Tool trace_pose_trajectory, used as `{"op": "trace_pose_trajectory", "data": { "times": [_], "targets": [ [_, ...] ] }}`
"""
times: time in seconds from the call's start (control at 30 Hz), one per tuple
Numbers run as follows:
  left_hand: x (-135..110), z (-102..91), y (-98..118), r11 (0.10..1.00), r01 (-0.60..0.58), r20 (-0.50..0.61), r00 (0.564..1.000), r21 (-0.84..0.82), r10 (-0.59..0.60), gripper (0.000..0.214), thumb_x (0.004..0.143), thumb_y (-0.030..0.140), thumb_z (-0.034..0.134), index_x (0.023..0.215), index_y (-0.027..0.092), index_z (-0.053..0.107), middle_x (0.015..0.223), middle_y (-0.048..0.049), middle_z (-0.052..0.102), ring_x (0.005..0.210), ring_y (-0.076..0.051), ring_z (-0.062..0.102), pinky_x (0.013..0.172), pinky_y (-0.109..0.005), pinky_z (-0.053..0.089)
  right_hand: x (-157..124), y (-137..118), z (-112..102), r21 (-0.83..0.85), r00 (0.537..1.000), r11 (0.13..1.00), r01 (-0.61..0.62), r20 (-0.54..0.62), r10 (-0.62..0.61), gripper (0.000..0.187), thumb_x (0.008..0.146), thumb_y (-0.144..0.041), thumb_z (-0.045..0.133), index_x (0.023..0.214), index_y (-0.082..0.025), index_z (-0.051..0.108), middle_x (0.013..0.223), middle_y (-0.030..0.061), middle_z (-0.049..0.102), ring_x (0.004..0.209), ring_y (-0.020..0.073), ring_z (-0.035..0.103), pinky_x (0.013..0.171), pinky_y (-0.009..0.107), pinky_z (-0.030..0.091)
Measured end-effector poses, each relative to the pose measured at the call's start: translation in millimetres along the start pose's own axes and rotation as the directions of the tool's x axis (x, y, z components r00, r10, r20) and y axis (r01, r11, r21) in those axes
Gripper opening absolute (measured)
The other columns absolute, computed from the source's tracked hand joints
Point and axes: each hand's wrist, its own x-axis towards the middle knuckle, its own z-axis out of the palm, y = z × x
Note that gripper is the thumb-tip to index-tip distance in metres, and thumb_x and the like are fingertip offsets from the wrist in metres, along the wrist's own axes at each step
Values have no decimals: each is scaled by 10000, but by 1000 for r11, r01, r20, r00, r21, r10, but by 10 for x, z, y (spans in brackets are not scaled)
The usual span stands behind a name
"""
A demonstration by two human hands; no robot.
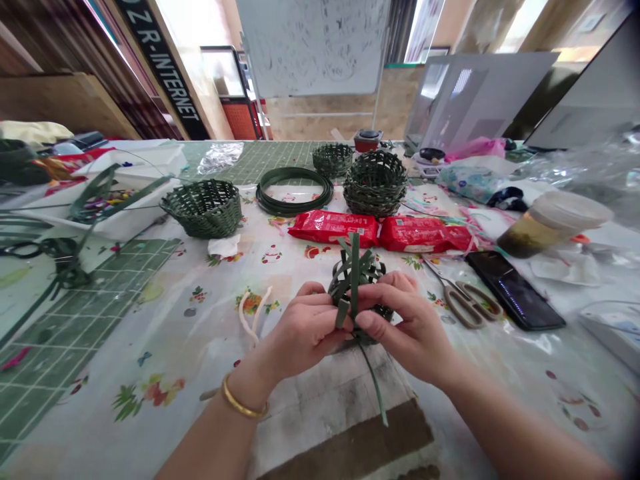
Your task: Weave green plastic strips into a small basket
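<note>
Left hand (309, 325) beside right hand (411, 328) — both curled

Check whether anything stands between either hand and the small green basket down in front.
Nothing visible does: the left hand and the right hand both touch the small green basket. The tall upright strip between them appears part of it. The red packets lie beyond, and the scissors to the right.
</note>
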Motion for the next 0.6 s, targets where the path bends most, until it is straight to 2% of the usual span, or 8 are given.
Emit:
{"op": "trace_pose_trajectory", "data": {
  "times": [0.07,0.13,0.2,0.3,0.4,0.5,0.53,0.6],
  "targets": [
    [4,-1,-18,1000,-13,17,1000,3,13,91,835,174,542,766,191,598,671,14,642,677,-119,573,786,-312,374,5,-11,-5,-17,1000,1000,-24,-6,24,58,844,-252,573,830,-205,605,654,-21,550,710,154,475,755,360,320],
    [12,8,-42,999,-21,-16,1000,-32,20,75,822,157,556,768,191,596,675,19,657,650,-111,577,808,-317,391,8,-9,-4,6,996,996,-87,-30,87,122,858,-240,546,749,-195,575,650,-16,539,709,153,472,749,355,324],
    [20,29,-64,995,-13,-100,995,-97,4,60,806,144,577,769,189,591,706,15,683,651,-109,597,849,-325,412,11,12,4,72,986,985,-157,-54,161,163,870,-260,525,727,-191,562,695,1,560,735,159,486,750,352,342],
    [12,88,-74,988,49,-227,970,-147,-82,50,796,148,591,760,183,593,715,-8,696,714,-133,641,857,-320,461,10,68,28,201,964,951,-235,-74,254,184,873,-308,516,742,-190,568,768,27,584,769,172,510,738,342,378],
    [-23,160,-66,983,147,-328,928,-113,-176,39,777,170,610,741,174,595,680,-25,685,751,-162,668,774,-291,512,-10,129,78,372,943,883,-287,-50,328,187,875,-351,510,789,-196,570,781,28,586,746,167,523,689,317,404],
    [-53,208,-67,955,290,-423,858,-69,-291,55,752,175,624,733,174,573,697,-21,685,655,-140,657,643,-248,516,-31,177,136,518,930,800,-302,-26,368,158,882,-350,502,840,-211,564,759,8,577,707,149,523,654,292,411],
    [-55,211,-67,944,323,-427,845,-70,-321,59,749,176,625,734,173,568,707,-20,686,620,-127,644,605,-235,506,-34,186,148,529,929,795,-296,-33,369,142,884,-340,503,847,-217,563,746,-1,568,696,143,517,652,286,411],
    [-46,196,-60,935,338,-373,858,-105,-352,61,754,192,628,737,169,573,713,-21,684,601,-116,628,559,-215,486,-29,190,154,486,940,835,-257,-76,333,109,887,-307,503,852,-227,568,744,-8,552,708,137,512,676,284,414]
  ]
}}
